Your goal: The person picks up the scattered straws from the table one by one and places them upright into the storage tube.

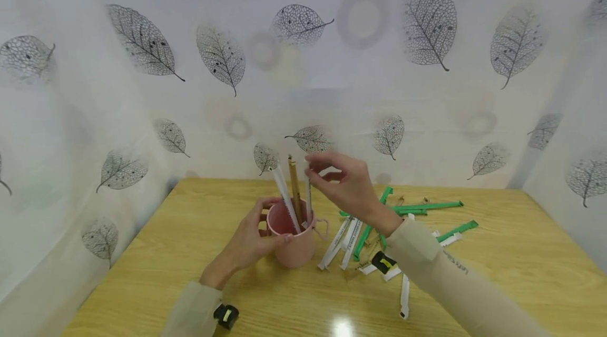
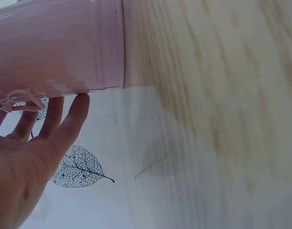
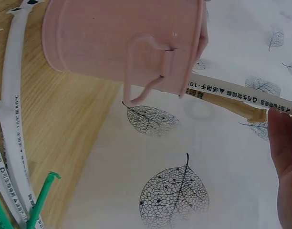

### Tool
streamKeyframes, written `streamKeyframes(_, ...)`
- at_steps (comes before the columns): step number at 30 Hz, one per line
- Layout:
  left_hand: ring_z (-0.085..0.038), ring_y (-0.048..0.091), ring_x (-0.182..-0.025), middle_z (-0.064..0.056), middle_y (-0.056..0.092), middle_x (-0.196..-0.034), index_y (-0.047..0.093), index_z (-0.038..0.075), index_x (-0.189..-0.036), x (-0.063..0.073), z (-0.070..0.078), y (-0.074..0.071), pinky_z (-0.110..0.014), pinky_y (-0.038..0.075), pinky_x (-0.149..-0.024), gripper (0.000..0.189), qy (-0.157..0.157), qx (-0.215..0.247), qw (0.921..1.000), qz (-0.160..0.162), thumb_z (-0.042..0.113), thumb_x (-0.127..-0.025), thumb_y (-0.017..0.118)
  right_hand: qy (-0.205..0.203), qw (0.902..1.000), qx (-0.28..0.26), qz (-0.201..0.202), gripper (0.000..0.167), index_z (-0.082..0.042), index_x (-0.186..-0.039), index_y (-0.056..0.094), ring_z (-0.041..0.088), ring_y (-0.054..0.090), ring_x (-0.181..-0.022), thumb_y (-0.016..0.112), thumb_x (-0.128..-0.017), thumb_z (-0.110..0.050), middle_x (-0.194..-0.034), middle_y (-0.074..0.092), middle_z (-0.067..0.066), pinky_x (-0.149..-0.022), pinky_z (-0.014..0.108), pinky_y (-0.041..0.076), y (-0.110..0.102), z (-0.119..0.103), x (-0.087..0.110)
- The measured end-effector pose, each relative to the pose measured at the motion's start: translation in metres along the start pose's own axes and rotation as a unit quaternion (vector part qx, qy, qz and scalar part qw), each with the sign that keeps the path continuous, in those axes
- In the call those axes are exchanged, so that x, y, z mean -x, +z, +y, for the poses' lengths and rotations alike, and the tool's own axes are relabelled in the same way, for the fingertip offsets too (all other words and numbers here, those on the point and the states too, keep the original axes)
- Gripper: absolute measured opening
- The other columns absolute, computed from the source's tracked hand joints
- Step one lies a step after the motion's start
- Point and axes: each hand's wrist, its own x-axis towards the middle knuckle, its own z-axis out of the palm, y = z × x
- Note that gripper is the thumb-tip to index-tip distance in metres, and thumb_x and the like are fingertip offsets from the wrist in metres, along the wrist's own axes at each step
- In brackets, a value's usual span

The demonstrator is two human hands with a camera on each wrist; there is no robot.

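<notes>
A pink cup [image 1: 295,254] with two wire-like handles stands on the table; my left hand [image 1: 247,239] grips its rim and side, the thumb in front. In the left wrist view the left hand's fingers [image 2: 72,119] reach along the cup wall [image 2: 60,47]. My right hand [image 1: 348,184], above the cup, pinches the upper end of a white wrapped straw [image 1: 309,200] whose lower end is inside. Dark print shows along the white straw [image 3: 232,91] in the right wrist view. Another white wrapped straw [image 1: 283,193] and a brown wrapped one [image 1: 295,184] lean in the cup.
Right of the cup lies a loose pile of wrapped straws: several green ones [image 1: 438,206], white ones [image 1: 336,245] and brown ones, partly under the right forearm. A leaf-patterned sheet [image 1: 303,100] hangs behind the wooden table [image 1: 180,242] and at both sides.
</notes>
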Motion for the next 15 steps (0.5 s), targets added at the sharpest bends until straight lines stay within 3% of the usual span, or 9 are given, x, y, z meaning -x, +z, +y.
streamKeyframes(15,-0.028,0.063,-0.114,-0.009,0.053,-0.136,0.042,0.028,-0.146,0.000,0.001,0.001,-0.031,0.058,-0.089,0.074,-0.013,0.002,0.9999,0.009,0.027,-0.084,0.084,0.035,0.9991,0.010,-0.022,0.025,0.005,-0.112,0.071,0.027,0.075,-0.083,0.072,-0.087,0.010,-0.099,0.076,0.018,-0.065,0.027,0.062,0.009,0.015,0.024)
